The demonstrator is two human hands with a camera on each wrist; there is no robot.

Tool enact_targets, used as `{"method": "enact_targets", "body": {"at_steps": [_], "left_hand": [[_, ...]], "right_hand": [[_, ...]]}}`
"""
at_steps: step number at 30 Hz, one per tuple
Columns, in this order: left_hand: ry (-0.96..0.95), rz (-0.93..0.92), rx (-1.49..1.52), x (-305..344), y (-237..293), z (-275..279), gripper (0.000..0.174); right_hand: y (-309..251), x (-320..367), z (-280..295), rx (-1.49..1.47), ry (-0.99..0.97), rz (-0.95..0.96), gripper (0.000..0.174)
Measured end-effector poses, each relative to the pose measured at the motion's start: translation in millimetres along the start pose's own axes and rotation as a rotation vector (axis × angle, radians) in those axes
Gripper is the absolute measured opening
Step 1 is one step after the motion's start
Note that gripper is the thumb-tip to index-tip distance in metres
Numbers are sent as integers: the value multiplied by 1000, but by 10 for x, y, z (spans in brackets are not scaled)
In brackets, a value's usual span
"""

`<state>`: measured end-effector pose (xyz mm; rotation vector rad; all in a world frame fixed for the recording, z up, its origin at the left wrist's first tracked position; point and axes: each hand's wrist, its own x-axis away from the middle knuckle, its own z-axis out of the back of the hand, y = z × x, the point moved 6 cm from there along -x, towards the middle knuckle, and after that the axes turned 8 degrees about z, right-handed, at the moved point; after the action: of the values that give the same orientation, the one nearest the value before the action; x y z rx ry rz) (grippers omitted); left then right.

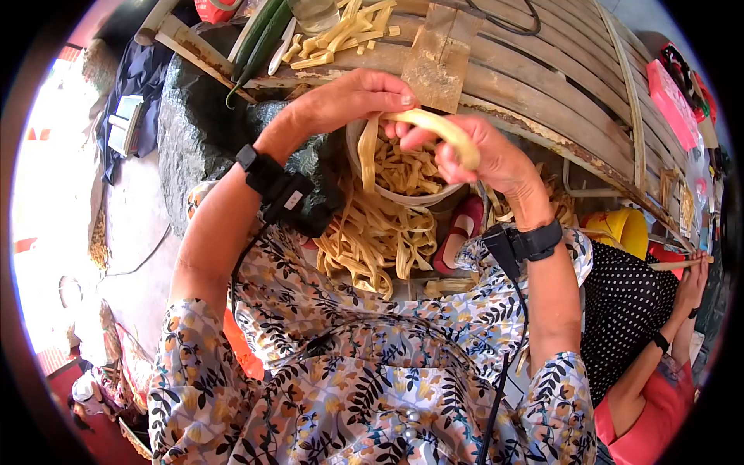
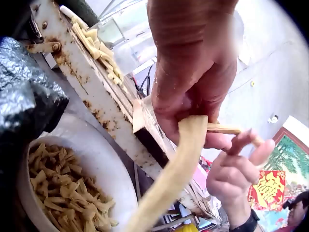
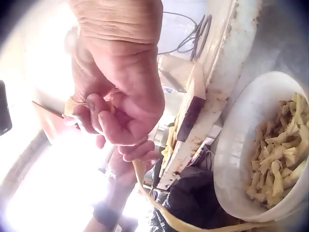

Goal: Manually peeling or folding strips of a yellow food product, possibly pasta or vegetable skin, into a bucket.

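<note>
My left hand (image 1: 360, 93) pinches a long, flat, pale yellow strip (image 1: 422, 120) between thumb and fingers, above a white bucket (image 1: 430, 199). One length of the strip hangs down from my left fingers toward the bucket; in the left wrist view the strip (image 2: 171, 176) slants down past the bucket. My right hand (image 1: 500, 155) grips the other part, which bends over its curled fingers. In the right wrist view those fingers (image 3: 113, 128) are curled in close to the left hand. Inside the bucket lie many short, knotted yellow pieces (image 1: 403, 167).
Loose long strips (image 1: 380, 232) are heaped beside the bucket, near a red shoe (image 1: 463, 232). A slatted bench (image 1: 527, 77) with a rusty edge carries a wooden board (image 1: 442, 58), cut strips and cucumbers (image 1: 260, 43). Black plastic (image 1: 198, 139) lies left; another person (image 1: 651, 387) sits right.
</note>
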<state>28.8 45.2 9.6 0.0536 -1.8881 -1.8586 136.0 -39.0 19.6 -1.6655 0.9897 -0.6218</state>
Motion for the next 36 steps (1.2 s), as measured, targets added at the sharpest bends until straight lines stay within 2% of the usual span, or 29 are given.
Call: {"method": "enact_targets", "body": {"at_steps": [3, 6, 9, 10, 13, 14, 17, 18, 21, 22, 25, 28, 31, 32, 35, 36], "left_hand": [[14, -32, 118, -121, -72, -62, 25], [5, 40, 379, -223, -247, -242, 24], [-81, 12, 310, -302, -348, -402, 26], [-70, 39, 290, -287, -329, -417, 24], [-19, 4, 385, -204, -47, -405, 21], [-174, -75, 545, -232, -26, -414, 21], [-473, -13, 814, -246, -153, -621, 32], [-504, -8, 746, -228, -136, -686, 47], [-440, 41, 769, -196, -148, -780, 55], [-544, 60, 792, -185, -172, -808, 55], [-486, -7, 837, -212, -265, -755, 40], [96, 57, 852, -326, -421, -497, 23], [473, -56, 623, -256, -238, -283, 17], [538, -109, 502, -223, -172, -250, 18], [652, -144, 317, -122, -88, -250, 21], [638, -151, 205, -101, -54, -242, 25]], "right_hand": [[-21, -47, 62, -93, 155, 94, 34], [-3, -87, 169, 317, 327, 55, 35], [36, -40, 237, 418, 374, 122, 38], [-15, -28, 248, 557, 374, 78, 38], [-143, 0, 266, 535, 403, 163, 37], [-207, 10, 262, 560, 408, 185, 37], [-385, 22, 200, 621, 372, 278, 35], [-371, 16, 189, 633, 349, 297, 32], [-271, 46, 152, 609, 306, 4, 31], [-261, 45, 142, 649, 290, -13, 31], [-191, 11, 166, 688, 319, 110, 30], [-350, 17, 193, 1330, 535, 617, 27], [-322, 59, 216, 1394, 786, 451, 25], [-260, 49, 263, 1278, 819, 407, 19], [-93, 12, 398, 981, 793, 24, 16], [-65, 2, 420, 846, 768, 25, 16]]}}
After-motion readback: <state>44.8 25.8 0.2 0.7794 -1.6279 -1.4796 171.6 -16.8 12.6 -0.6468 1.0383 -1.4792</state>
